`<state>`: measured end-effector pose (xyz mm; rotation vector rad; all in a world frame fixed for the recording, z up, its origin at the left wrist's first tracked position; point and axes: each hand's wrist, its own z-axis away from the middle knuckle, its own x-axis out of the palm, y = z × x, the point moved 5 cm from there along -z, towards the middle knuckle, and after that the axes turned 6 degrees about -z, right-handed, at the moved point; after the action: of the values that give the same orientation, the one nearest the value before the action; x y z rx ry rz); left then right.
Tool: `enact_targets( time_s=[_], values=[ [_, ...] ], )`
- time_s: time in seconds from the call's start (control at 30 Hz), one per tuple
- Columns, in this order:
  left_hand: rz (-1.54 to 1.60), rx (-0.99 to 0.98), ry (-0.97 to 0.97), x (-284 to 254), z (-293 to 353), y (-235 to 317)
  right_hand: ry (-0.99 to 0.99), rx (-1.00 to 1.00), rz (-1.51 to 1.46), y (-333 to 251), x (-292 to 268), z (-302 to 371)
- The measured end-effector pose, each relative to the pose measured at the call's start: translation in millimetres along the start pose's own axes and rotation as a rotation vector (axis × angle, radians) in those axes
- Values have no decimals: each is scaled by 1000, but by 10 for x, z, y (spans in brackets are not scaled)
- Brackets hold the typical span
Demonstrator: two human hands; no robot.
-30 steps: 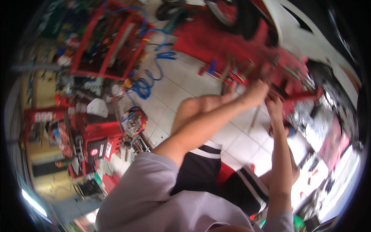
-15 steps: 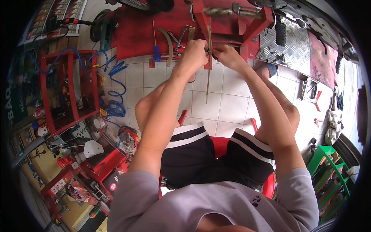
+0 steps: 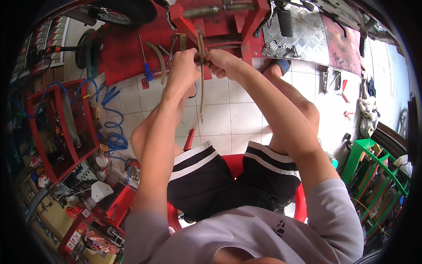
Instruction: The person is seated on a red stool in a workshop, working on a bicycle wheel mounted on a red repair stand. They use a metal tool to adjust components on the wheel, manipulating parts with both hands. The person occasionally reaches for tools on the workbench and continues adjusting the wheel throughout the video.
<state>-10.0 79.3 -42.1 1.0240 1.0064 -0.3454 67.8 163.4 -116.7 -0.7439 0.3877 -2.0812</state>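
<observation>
A long, thin tan strip [image 3: 202, 94] runs between my hands, its near end hanging over the tiled floor and its far end against the red clamp frame. My left hand [image 3: 183, 66] is closed at the strip's left side, most of its fingertips hidden. From the other side my right hand [image 3: 223, 63] pinches at the same spot, its other fingers curled. A small dark piece seems to sit between the fingertips, too small to name. Left of my hands, a blue-handled screwdriver [image 3: 147, 71], a curved tan strip [image 3: 157, 60] and wrenches [image 3: 172, 47] lie on the red bench [image 3: 121, 57].
The red clamp frame with its threaded rod [image 3: 200, 12] stands just beyond my hands. A wheel [image 3: 112, 14] is at the far left. Blue coiled hose [image 3: 116, 141] hangs by a red rack [image 3: 52, 132]. A green rack [image 3: 358, 160] stands at right; a red-handled tool [image 3: 345, 91] lies on the floor.
The whole view has shifted, so bench and hands appear further left. Both hands stay at the strip; my right hand has turned, and its curled lower fingers now show.
</observation>
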Motion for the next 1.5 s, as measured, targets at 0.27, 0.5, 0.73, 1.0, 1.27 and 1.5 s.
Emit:
enact_targets(
  time_s=[0.27,0.5,0.73,1.0,1.27,1.5],
  values=[
    [34,-49,-94,-38,-19,-88,178,-498,814,-167,54,127],
    [52,-43,-100,-35,-28,-123,230,-719,1011,-184,71,146],
    [65,-24,-54,-20,-51,-157,306,-708,1074,-162,112,104],
    [55,24,0,-36,-27,-135,289,-412,976,-203,140,96],
    [10,40,3,-22,-29,-109,247,-166,382,-85,19,-108],
    [-25,41,-27,10,-53,-138,349,-335,578,-173,60,92]
  ],
)
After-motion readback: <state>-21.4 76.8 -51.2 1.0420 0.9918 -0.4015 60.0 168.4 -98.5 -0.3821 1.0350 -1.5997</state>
